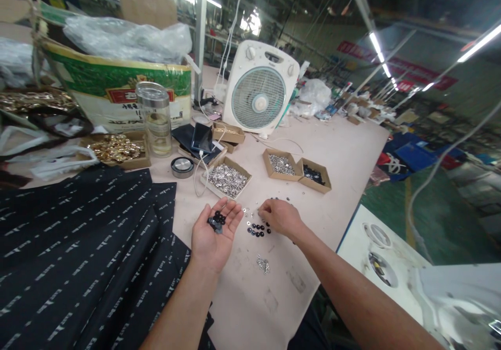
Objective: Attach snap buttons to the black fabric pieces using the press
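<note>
- Table (242, 313): it spans my feed; I use the black caps on it as the clock's centre.
- Cloth (97, 245): dark, lettered, at 9 o'clock, beyond the left arm; I'd keep the caps off it, since black on black is easily lost.
- Fan (260, 99): at 12 o'clock, facing the hands.
- Left hand (213, 240): at 9 o'clock, palm up, fingers spread and slightly curled, clamped on nothing. I'd keep this palm level and cupped so nothing rolls out.
- Right hand (282, 217): at 2 o'clock, thumb and forefinger tips close together just above the table; I can't tell whether they pinch anything. A light fingertip pinch, one piece at a time, seems best to me.
- Boxes: silver at 11 (219, 191) and 1 o'clock (282, 176), black at 2 (316, 187). I'd avoid mixing their contents.
- Silver pile (263, 264): at 6 o'clock, apart from both hands; I'd keep the wrists clear.
- Black caps (258, 233): bunched on the table between the hands, nearer the right.
- Black bits (219, 217): heaped loosely in the left palm.
</note>
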Tool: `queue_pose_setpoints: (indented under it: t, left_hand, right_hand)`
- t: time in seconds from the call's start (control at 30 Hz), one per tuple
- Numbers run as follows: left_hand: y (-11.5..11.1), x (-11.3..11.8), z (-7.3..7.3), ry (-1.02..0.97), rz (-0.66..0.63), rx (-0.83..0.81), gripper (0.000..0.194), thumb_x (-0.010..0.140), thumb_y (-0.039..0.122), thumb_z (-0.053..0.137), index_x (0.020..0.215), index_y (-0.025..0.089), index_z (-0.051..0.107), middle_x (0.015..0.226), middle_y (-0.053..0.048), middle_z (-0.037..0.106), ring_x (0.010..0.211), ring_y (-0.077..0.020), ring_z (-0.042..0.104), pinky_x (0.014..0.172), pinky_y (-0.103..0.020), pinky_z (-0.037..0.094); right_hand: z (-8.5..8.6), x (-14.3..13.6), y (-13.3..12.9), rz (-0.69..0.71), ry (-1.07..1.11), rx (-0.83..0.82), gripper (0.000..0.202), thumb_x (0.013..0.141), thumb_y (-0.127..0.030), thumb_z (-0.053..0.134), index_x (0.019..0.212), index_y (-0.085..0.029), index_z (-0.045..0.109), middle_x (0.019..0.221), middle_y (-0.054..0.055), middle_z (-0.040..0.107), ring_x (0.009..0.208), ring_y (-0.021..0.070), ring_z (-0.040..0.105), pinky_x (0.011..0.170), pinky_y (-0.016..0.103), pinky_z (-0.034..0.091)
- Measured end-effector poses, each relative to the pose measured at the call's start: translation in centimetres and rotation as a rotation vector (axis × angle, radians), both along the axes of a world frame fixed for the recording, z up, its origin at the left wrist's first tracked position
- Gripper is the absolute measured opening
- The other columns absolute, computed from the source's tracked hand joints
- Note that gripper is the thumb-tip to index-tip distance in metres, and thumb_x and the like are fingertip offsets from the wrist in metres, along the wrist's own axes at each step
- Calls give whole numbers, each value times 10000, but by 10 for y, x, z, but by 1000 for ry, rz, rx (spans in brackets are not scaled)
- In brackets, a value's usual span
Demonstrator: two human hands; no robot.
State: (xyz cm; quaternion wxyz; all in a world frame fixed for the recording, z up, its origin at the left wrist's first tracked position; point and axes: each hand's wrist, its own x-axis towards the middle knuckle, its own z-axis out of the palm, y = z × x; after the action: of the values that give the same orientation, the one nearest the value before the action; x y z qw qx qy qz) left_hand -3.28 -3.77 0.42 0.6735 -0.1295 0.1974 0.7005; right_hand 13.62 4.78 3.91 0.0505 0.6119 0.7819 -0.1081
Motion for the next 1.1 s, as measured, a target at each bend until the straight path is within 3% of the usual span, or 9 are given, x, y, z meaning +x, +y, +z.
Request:
queue_pose_setpoints:
  t: [0.1, 0.23, 0.7, 0.9, 1.1]
  left_hand:
    - [0, 0, 1, -3, 1, -6, 331, 932, 294, 427, 966, 78, 676, 891, -151, 702, 881, -242, 696, 862, -415, 562]
    - [-1, 1, 2, -3, 1, -14, 331, 933, 292, 421, 953, 82, 676, 880, -151, 702, 873, -239, 697, 850, -413, 567]
    - [0, 3, -3, 1, -18, 36, 327, 926, 304, 442, 986, 83, 675, 929, -159, 701, 916, -257, 692, 862, -424, 564]
    - [1, 4, -1, -12, -7, 4, 344, 934, 324, 434, 1013, 81, 664, 1018, -189, 691, 1018, -290, 668, 866, -436, 566]
    - [1, 4, 1, 0, 5, -6, 361, 942, 323, 430, 1075, 56, 634, 1186, -219, 641, 1084, -308, 640, 864, -409, 568]
  right_hand:
    - [0, 0, -3, -13, 5, 47, 107, 817, -311, 598, 823, -245, 682, 857, -13, 718, 776, 164, 613, 584, 252, 316]
    - [0, 0, -7, 69, -67, 71, 159, 859, -316, 561, 829, -241, 698, 874, 14, 716, 799, 180, 623, 613, 260, 343]
    - [3, 0, -11, 122, -75, 6, 168, 836, -294, 549, 802, -235, 703, 832, 14, 715, 762, 174, 613, 604, 255, 329]
    - [12, -1, -24, 113, 123, 100, 164, 865, -352, 575, 851, -250, 703, 837, -7, 704, 746, 151, 591, 630, 252, 339]
    - [22, -39, -60, 335, 439, 157, 109, 882, -285, 590, 891, -223, 679, 859, 1, 669, 745, 120, 578, 679, 225, 376]
